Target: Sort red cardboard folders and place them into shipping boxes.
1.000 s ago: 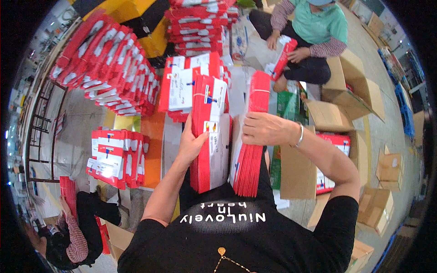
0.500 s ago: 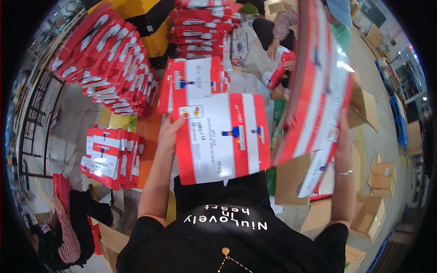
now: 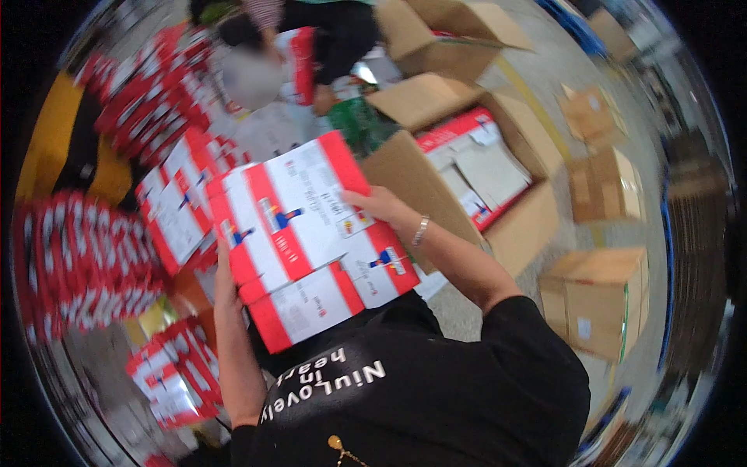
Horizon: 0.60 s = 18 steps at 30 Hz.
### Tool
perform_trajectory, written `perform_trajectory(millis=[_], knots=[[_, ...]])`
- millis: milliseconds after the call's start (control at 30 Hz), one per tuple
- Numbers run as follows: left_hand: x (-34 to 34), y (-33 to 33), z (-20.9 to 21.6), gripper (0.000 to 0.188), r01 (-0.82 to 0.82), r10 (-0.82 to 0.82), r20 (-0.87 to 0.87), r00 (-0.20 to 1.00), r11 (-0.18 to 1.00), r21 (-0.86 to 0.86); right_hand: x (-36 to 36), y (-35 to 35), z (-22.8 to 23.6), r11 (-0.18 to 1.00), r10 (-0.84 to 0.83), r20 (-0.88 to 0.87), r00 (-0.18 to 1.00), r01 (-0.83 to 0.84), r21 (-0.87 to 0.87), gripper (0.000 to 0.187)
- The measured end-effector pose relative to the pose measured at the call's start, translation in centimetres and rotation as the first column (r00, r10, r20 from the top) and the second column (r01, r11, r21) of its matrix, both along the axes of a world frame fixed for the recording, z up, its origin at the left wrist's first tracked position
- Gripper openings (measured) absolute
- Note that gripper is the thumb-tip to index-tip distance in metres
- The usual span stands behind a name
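A stack of flat red-and-white cartons with small blue figures printed on them lies across in front of my body, above my lap. My left hand grips its left edge, with most of the fingers hidden by the cartons. My right hand clasps the upper right edge, thumb on top and the other fingers out of sight. The lower cartons stick out toward me, unevenly lined up. To the right stands an open cardboard box with more red-and-white cartons inside.
Tall piles of folded red cartons stand at the left, with a smaller pile nearer. Another person's hand is by a red carton at the top. Closed cardboard boxes stand along the right, and an open one at the far side.
My view has swung right. The bundle from my right hand is no longer raised there; both hands now hold one stack in front of me. The open box has come fully into view.
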<state>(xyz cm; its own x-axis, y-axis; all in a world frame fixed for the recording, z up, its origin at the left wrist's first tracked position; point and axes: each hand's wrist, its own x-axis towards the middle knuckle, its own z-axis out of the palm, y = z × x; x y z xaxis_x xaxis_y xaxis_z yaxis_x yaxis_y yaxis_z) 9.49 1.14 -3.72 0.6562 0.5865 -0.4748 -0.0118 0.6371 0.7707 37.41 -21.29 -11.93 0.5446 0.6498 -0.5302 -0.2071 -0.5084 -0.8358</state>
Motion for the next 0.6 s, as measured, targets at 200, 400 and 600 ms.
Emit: perform_trajectory(millis=[200,400,600], knots=[[-1.0,1.1,-3.0,0.056,0.037,-0.036,0.01,0.999,0.999,-0.031,-1.8,-1.0,2.1,0.972,-0.226,-0.224,0.948,0.234,0.01,0.063],[3.6,-1.9,0.8,0.063,0.144,-0.152,0.042,0.988,0.979,0.146,0.7,-5.9,7.3,0.933,-0.233,-0.196,0.952,0.276,0.231,0.058],[18.4,-14.4,-0.7,0.057,0.492,-0.52,0.197,0.831,0.853,0.174,16.8,-19.0,11.7,0.931,-0.348,0.386,0.854,0.363,0.037,0.07]])
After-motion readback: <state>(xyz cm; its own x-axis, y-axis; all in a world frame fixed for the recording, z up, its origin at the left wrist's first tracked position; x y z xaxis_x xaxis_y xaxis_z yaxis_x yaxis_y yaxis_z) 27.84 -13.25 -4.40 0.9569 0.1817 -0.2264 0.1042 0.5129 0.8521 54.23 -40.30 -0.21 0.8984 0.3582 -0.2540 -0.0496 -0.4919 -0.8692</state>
